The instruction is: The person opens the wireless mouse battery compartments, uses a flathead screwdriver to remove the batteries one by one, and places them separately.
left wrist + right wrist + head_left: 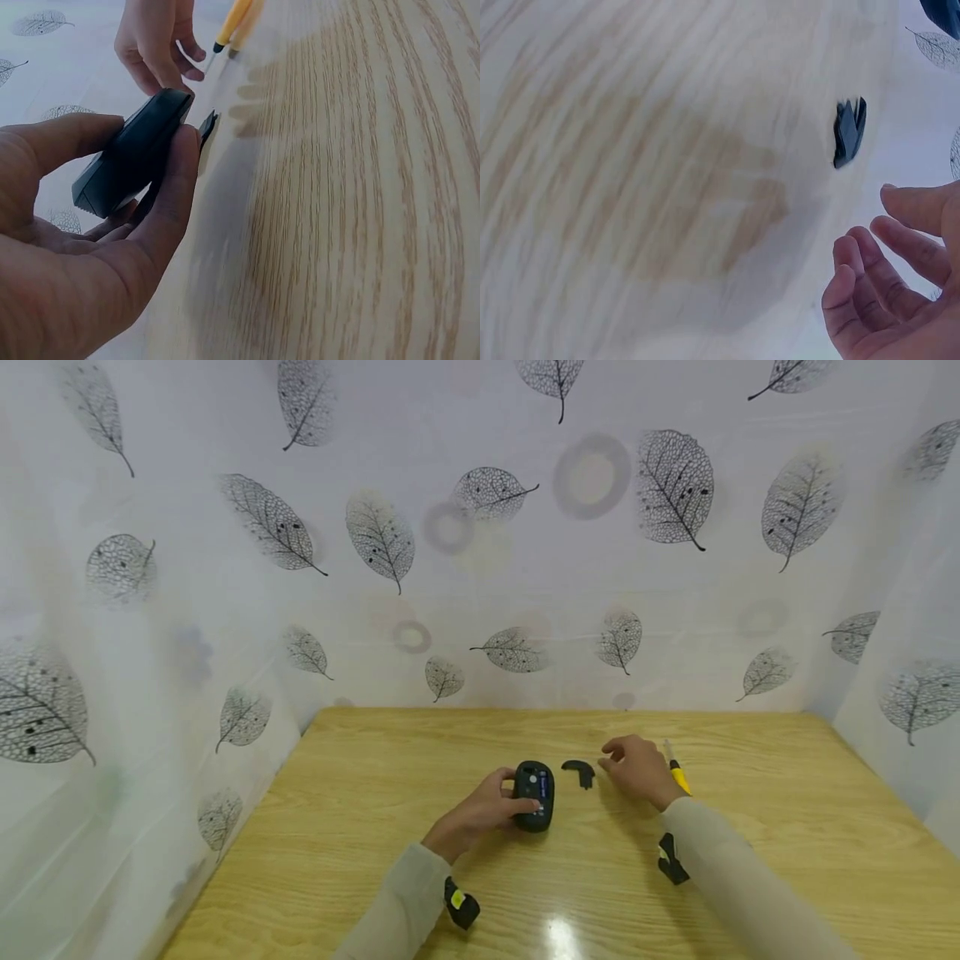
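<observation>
A black computer mouse (533, 779) is held by its sides in my left hand (480, 808), underside facing up. Its battery slot is uncovered, and a dark blue battery (543, 783) lies in it. In the left wrist view, thumb and fingers grip the mouse (135, 157) along its edges, above the wooden table. A black battery cover (582, 772) lies on the table to the right of the mouse. Just right of that cover is my right hand (637, 770), fingers loosely bent and holding nothing. The right wrist view shows a gap between its fingertips and the cover (847, 135).
A screwdriver with a yellow and black handle (678, 775) lies beside my right hand, its shaft pointing to the back. Behind the wooden table (420, 735) hangs a pale curtain (480, 577) with leaf prints, which also runs along both sides.
</observation>
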The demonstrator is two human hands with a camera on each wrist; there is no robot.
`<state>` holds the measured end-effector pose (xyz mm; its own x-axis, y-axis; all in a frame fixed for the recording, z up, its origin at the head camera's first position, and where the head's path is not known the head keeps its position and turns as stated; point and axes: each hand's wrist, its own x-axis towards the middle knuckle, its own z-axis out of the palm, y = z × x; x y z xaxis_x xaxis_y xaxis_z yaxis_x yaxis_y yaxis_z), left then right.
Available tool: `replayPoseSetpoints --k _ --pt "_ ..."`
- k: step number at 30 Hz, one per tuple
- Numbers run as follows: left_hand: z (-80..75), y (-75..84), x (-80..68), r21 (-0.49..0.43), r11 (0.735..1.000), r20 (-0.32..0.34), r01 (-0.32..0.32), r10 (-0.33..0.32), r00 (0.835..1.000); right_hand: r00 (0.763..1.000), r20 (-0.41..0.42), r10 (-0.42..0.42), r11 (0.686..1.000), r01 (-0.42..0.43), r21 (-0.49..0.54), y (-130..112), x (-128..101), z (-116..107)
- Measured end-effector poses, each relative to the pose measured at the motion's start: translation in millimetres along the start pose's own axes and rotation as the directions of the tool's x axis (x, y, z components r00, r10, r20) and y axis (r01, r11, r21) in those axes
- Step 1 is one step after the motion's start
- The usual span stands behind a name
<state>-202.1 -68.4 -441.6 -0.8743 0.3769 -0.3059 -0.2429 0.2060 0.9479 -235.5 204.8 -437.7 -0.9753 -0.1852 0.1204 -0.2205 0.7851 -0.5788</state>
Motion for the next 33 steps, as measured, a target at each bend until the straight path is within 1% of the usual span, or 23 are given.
replayPoseSetpoints --k 6,10,12,19,26,29,33 --pt "-0.2 -1.4 -0.1 0.008 1.000 -0.013 0.004 -0.004 1.000 0.997 -0.052 -0.054 0.997 0.051 -0.053 7.9 -7.3 -16.3" --pt "-1.5 -2.9 -0.7 0.020 1.000 -0.016 0.009 -0.008 1.000 0.998 -0.053 -0.041 0.997 0.037 -0.069 13.8 -13.0 -25.5" --pt "-2.1 -3.7 -1.1 0.017 1.000 -0.015 0.009 -0.008 1.000 0.999 -0.046 -0.023 0.997 0.020 -0.075 16.5 -15.6 -30.7" --pt "-4.1 -5.3 -0.6 -0.047 0.999 0.018 -0.012 0.013 1.000 0.998 -0.027 0.062 0.992 -0.065 -0.111 25.0 -25.0 -43.8" --pt "-6.1 -5.9 -0.6 -0.044 0.999 0.026 -0.021 0.022 0.999 0.993 -0.020 0.119 0.978 -0.121 -0.169 38.7 -31.3 -51.2" --pt "-6.4 -6.3 -1.0 -0.048 0.998 0.030 -0.026 0.027 0.999 0.987 -0.013 0.159 0.970 -0.158 -0.187 42.9 -33.7 -54.1" --pt "-6.4 -5.8 -1.6 -0.031 0.999 0.029 -0.029 0.030 0.999 0.977 0.012 0.212 0.958 -0.206 -0.202 47.9 -37.6 -58.2"
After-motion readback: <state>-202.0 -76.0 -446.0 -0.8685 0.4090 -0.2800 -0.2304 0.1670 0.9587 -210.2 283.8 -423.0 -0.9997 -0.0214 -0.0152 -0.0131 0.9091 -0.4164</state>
